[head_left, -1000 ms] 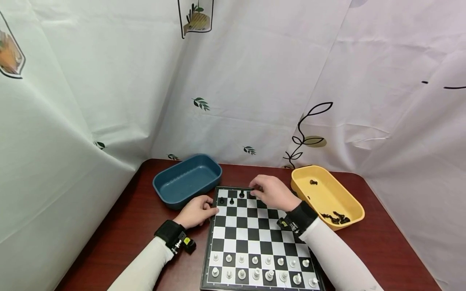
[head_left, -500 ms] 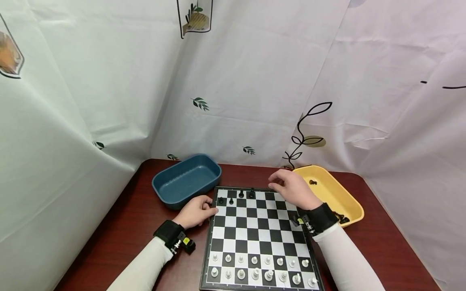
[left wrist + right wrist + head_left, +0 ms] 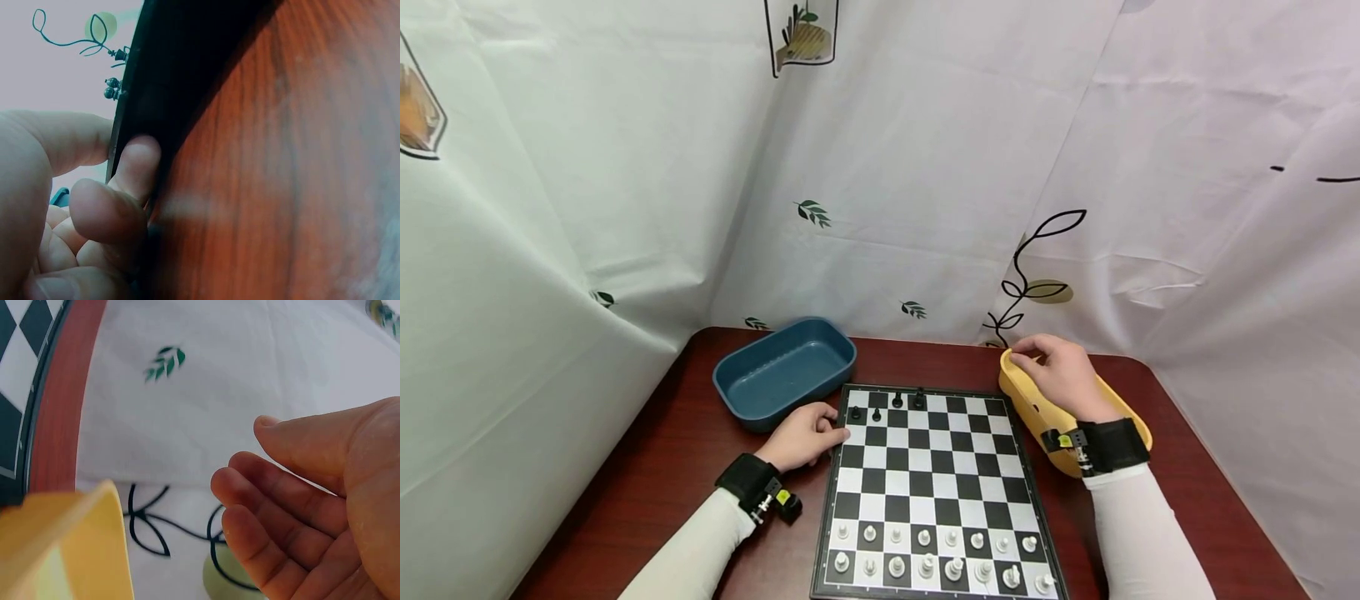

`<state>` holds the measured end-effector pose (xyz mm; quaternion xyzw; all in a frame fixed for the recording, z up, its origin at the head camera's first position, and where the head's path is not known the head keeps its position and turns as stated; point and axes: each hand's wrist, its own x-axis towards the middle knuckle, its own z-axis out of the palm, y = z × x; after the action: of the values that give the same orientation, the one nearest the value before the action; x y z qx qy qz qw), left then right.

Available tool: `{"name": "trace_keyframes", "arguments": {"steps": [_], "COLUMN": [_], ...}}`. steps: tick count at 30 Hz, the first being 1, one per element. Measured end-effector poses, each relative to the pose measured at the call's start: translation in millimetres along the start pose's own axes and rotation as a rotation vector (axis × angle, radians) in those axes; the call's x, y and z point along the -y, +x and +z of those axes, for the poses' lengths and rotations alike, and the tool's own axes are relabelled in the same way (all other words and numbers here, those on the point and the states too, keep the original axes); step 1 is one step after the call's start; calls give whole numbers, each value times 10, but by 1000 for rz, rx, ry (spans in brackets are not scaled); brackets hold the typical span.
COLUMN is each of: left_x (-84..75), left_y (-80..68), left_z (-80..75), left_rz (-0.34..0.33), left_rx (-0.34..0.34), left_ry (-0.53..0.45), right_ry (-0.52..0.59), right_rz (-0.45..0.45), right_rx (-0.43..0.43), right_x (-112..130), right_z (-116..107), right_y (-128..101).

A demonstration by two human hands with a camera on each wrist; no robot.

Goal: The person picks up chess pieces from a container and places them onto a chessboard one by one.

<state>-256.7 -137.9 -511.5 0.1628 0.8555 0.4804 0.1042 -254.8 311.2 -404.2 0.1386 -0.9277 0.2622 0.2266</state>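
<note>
A black-and-white chessboard (image 3: 917, 467) lies on the table. My left hand (image 3: 801, 437) holds its left edge. In the left wrist view the thumb (image 3: 78, 140) reaches over the upper face, and a bent fingertip (image 3: 140, 162) presses the dark side. My right hand (image 3: 1060, 375) hovers over the yellow tray (image 3: 1026, 400), its fingers loosely bent with nothing between them. In the right wrist view, thumb and fingertips (image 3: 228, 484) stand apart, near the tray's rim. Black chess pieces, among them a taller one (image 3: 919, 398) and a pawn (image 3: 876, 414), stand at the board's far left corner.
White chess pieces (image 3: 954, 568) fill the two near rows of the board. A blue tray (image 3: 782, 375) stands behind the board's left corner. Patterned white cloth (image 3: 880, 208) hangs behind the dark red table (image 3: 662, 483).
My right hand has moved right, from the board's far row to over the yellow tray. The taller black chess piece it was at now stands uncovered. My left hand stays put.
</note>
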Motion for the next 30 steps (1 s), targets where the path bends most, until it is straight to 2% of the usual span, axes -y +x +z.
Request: {"name": "trace_keyframes", "arguments": {"steps": [8, 17, 30], "left_x": [0, 15, 29], "left_y": [-8, -23, -8], "left_z": [-3, 1, 7], "left_rz": [2, -1, 3], "left_rx": [3, -1, 0], "left_ry": [-7, -19, -15], "right_ry": [-4, -70, -125], "right_rz": [90, 122, 164], "right_rx": [30, 64, 231], "right_x": [-248, -465, -633], "right_z": [-148, -153, -85], "right_y": [-48, -88, -89]}}
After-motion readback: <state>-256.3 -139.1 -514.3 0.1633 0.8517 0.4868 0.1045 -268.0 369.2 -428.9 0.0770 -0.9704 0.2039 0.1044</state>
